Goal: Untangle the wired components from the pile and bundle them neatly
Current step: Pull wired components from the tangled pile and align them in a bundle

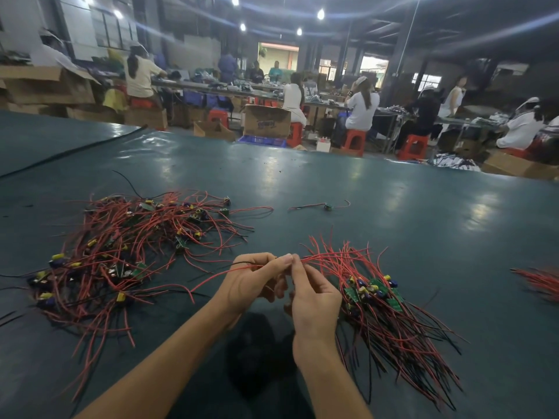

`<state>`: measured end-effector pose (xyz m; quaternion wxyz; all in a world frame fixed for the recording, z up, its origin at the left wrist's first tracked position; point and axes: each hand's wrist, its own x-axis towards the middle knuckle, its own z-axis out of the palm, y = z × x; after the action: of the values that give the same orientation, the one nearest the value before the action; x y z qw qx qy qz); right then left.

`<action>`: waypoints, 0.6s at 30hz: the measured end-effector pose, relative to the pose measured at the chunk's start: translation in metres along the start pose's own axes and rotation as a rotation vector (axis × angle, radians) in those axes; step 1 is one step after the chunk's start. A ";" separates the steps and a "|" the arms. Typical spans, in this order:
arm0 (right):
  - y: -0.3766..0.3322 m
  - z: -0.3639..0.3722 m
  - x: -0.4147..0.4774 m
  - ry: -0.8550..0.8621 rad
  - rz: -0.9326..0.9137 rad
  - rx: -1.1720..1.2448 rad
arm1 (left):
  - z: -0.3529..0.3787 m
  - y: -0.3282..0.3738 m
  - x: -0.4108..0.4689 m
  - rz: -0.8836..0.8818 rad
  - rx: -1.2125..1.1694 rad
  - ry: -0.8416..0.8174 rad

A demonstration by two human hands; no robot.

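While both hands meet above the near middle of the tabletop, the left hand pinches a wire between thumb and forefinger, its other fingers curled under. The right hand pinches at the same spot, fingertips touching the left's. From the left hand the red wire and a black one trail left toward the pile.

That pile lies on the near left of the tabletop, a loose tangle of red and black leads with small green boards and yellow and blue parts among them. Just right of the hands lies the bundle, its boards grouped together, its long leads running toward the near right corner and its short red ends fanning up to the pinching fingertips. Whether the right hand also grips those ends I cannot tell.

One stray piece sits alone toward the middle, well apart from both heaps. More red leads show blurred at the right edge.

Beyond the far edge a cardboard box stands on a blue crate, and an open box is beside them; their contents are hidden.
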<state>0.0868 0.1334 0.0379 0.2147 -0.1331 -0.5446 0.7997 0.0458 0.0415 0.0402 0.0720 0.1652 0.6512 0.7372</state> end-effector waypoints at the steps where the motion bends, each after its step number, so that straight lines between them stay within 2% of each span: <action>1: 0.000 -0.001 0.001 0.024 -0.025 0.009 | 0.002 0.000 0.000 -0.044 0.010 0.010; 5: -0.002 -0.006 0.005 0.114 -0.185 -0.014 | 0.008 0.000 -0.003 -0.337 0.037 -0.053; 7: -0.004 -0.011 0.009 0.228 -0.371 -0.113 | 0.009 0.001 -0.005 -0.334 0.140 -0.126; 8: -0.006 -0.014 0.012 0.291 -0.505 -0.189 | 0.011 0.002 -0.007 -0.260 0.195 -0.135; 10: -0.010 -0.021 0.016 0.341 -0.789 -0.341 | 0.016 0.000 -0.009 0.010 0.309 -0.053; 12: -0.009 -0.024 0.014 0.274 -0.980 -0.533 | 0.017 -0.006 -0.010 0.282 0.437 0.103; 14: -0.003 -0.024 0.009 0.157 -1.067 -0.689 | 0.019 -0.007 -0.011 0.448 0.452 0.162; 18: 0.005 -0.016 0.000 -0.063 -1.064 -0.727 | 0.016 -0.007 -0.012 0.425 0.272 0.210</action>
<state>0.0928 0.1453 0.0273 0.5072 0.1145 -0.7783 0.3519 0.0614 0.0541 0.0334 -0.1750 0.2288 0.6988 0.6547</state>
